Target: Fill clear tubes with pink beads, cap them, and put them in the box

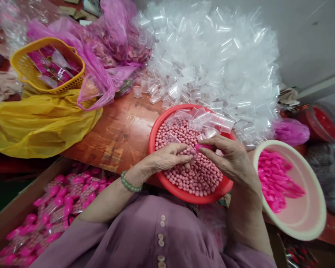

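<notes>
Reddish-brown wood with a worn shine makes up the tabletop (pixel 125 126), and a grey wall (pixel 304 33) stands behind its far right corner. Against that wall a great heap of clear plastic containers (pixel 212 59) spreads across the back of the table. Nearest the person sits a red basin (pixel 153 143) full of round pink beads (pixel 184 182), with some loose clear containers (pixel 203 120) lying over the beads at its far side. Above the beads, the left hand (pixel 169 158) has its thumb and fingers closed around a small bead-filled container (pixel 188 152). The right hand (pixel 230 156) pinches a bright pink piece (pixel 201 147) between thumb and fingertips, close by the end of that container; whether the two touch is hard to tell. A green bead bracelet (pixel 129 183) circles the left wrist. To the right of the basin, a cream tub (pixel 319 212) holds many bright pink pieces (pixel 276 182). Down at the left, a cardboard box (pixel 22 201) is packed with bead-filled containers with bright pink ends (pixel 58 204). Farther up on that side, a yellow basket (pixel 16 61) of packets sits behind a yellow bag (pixel 44 123), beside a sheer pink bag (pixel 108 83).
</notes>
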`<action>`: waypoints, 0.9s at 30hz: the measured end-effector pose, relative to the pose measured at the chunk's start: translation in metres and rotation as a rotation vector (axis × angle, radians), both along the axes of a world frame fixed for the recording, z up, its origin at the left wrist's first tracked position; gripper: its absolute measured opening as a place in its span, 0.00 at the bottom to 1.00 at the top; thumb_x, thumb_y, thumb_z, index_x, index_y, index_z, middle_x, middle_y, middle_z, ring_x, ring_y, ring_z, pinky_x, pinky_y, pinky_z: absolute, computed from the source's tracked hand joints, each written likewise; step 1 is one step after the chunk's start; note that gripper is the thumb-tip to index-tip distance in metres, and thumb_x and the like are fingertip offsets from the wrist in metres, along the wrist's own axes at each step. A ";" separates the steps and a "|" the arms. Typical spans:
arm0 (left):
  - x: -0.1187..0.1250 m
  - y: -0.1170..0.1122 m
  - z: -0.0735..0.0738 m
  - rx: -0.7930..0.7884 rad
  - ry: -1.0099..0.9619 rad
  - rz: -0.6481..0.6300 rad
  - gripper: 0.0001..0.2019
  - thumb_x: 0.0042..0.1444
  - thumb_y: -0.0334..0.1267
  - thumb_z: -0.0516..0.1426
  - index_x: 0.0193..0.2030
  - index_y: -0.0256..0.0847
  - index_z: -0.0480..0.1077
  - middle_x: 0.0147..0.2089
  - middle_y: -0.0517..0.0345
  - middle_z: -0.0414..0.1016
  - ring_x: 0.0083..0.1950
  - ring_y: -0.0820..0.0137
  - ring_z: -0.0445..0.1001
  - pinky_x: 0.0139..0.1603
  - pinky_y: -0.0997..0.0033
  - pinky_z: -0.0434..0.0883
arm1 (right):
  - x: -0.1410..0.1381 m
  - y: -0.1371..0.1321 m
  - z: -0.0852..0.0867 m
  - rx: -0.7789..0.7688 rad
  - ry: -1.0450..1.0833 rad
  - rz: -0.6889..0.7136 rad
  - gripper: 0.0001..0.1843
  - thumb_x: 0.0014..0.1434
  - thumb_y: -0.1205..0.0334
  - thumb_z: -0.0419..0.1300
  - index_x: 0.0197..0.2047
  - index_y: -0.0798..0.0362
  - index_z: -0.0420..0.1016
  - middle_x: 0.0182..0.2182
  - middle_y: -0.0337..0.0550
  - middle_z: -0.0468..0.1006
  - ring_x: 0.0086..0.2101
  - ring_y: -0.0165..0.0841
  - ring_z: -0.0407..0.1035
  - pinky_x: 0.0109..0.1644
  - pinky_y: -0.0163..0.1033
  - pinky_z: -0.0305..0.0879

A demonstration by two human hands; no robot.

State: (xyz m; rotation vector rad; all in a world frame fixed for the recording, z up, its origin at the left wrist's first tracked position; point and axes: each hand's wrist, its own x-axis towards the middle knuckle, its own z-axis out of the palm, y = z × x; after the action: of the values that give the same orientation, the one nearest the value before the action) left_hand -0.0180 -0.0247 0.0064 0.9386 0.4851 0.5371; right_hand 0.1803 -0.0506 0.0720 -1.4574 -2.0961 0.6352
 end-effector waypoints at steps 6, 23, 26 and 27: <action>-0.002 0.003 -0.001 0.057 -0.021 -0.016 0.15 0.56 0.46 0.62 0.37 0.34 0.69 0.31 0.58 0.73 0.33 0.75 0.72 0.40 0.72 0.67 | 0.004 -0.001 0.000 -0.009 0.086 -0.085 0.08 0.59 0.58 0.66 0.41 0.50 0.81 0.31 0.40 0.80 0.31 0.31 0.71 0.36 0.37 0.67; -0.002 0.004 0.001 -0.047 -0.099 0.066 0.16 0.51 0.44 0.66 0.38 0.33 0.72 0.33 0.58 0.73 0.33 0.76 0.72 0.40 0.73 0.70 | -0.001 -0.008 -0.021 -0.070 0.285 -0.208 0.09 0.57 0.60 0.68 0.43 0.48 0.81 0.33 0.38 0.80 0.33 0.30 0.73 0.40 0.37 0.68; -0.001 0.004 -0.001 -0.095 -0.127 0.080 0.15 0.50 0.42 0.67 0.39 0.33 0.73 0.37 0.56 0.74 0.36 0.76 0.73 0.42 0.73 0.72 | 0.003 -0.010 -0.024 -0.094 0.320 -0.227 0.09 0.56 0.61 0.69 0.42 0.48 0.81 0.33 0.37 0.81 0.34 0.29 0.73 0.40 0.36 0.68; -0.001 0.004 -0.002 -0.114 -0.135 0.085 0.15 0.50 0.41 0.67 0.40 0.33 0.74 0.38 0.56 0.74 0.37 0.75 0.74 0.43 0.72 0.73 | 0.003 -0.010 -0.025 -0.100 0.334 -0.235 0.09 0.55 0.61 0.69 0.42 0.48 0.81 0.33 0.37 0.81 0.34 0.29 0.73 0.40 0.36 0.69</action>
State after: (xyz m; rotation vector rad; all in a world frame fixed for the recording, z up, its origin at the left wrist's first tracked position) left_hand -0.0190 -0.0212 0.0046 0.7700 0.4304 0.6388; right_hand 0.1829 -0.0607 0.0473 -1.5043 -1.6327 0.8341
